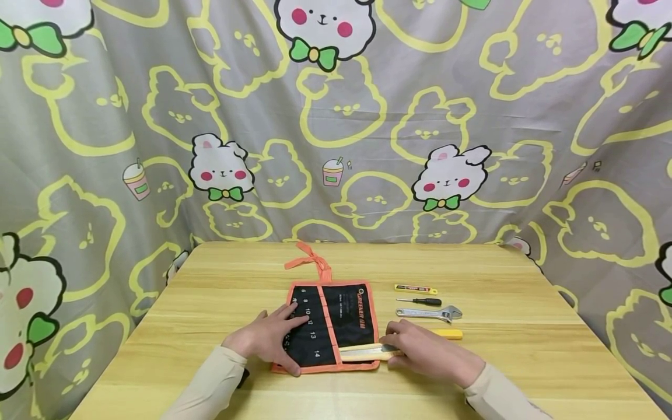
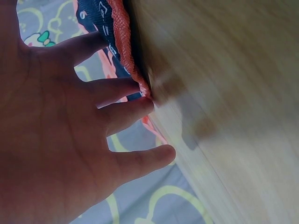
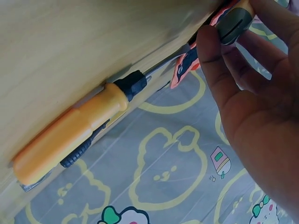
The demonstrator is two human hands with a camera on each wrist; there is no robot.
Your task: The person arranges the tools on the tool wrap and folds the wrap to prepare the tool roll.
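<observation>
Fingers of my left hand are lying spread wide across the numbered left panel of a black pouch with orange trim, thumb resting on the bottom edge. The pouch is lying unfolded on the wooden bench, its orange ties trailing toward the far edge. My right hand is gripping a yellow-and-grey tool, thumb and fingers curled round its right end while its length is resting low on the pouch's right panel. Its tip is pointing left at the orange strip dividing the pouch; I cannot tell whether it is entering a pocket. Right of the pouch, four things are lying in a row: a small yellow case, a black-handled screwdriver, an adjustable wrench and, just beyond my right hand, a yellow-handled screwdriver.
</observation>
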